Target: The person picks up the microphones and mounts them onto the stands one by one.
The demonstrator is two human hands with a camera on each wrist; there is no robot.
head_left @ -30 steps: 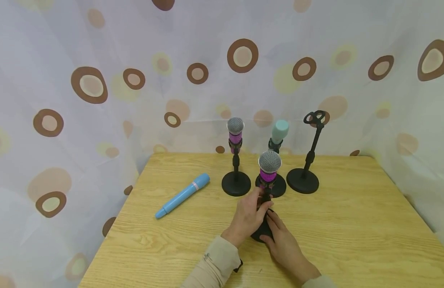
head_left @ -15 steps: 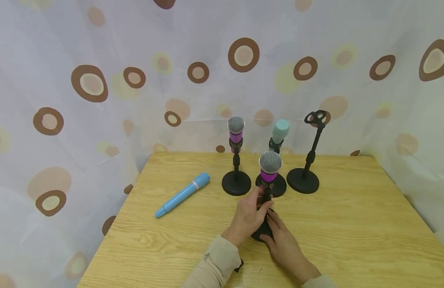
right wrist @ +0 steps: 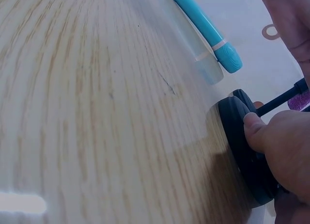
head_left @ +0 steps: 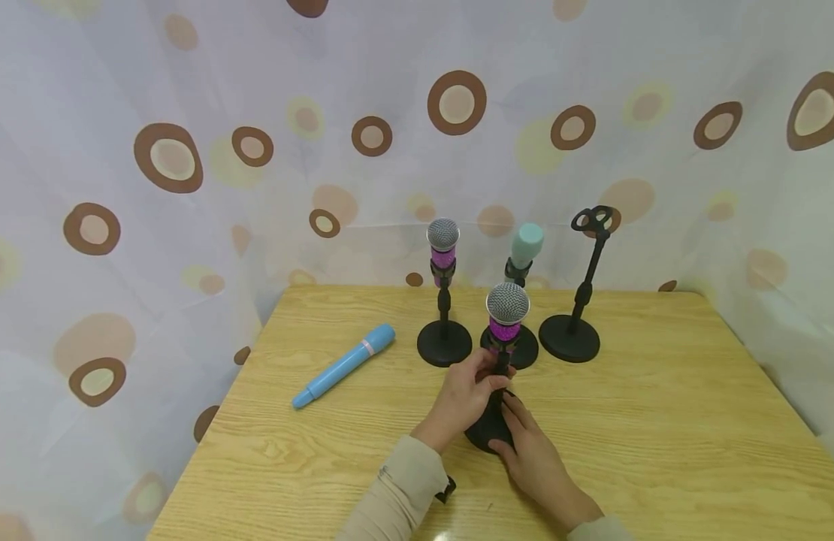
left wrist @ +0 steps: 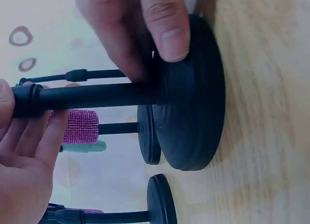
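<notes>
A black microphone stand [head_left: 488, 432] with a round base stands in front of me in the head view. A purple microphone [head_left: 506, 314] with a silver mesh head sits in its clip. My left hand [head_left: 460, 398] grips the stand's pole below the microphone; in the left wrist view its fingers curl round the collar [left wrist: 26, 100]. Low on the right, my right hand [head_left: 535, 458] holds the base's edge, its thumb [right wrist: 254, 129] on the base's upper face in the right wrist view. Part of the pole and base is hidden by the hands.
Behind are a stand with another purple microphone [head_left: 442, 252], one with a mint-green microphone [head_left: 527, 244], and a bare stand [head_left: 579, 300]. A blue microphone [head_left: 342, 368] lies to the left on the wooden table [head_left: 275, 458]. A patterned curtain [head_left: 268, 75] backs the table.
The left hand and the stand's base have shifted slightly left in the last half second. The right hand keeps its place on the base. The other microphones and stands have not moved.
</notes>
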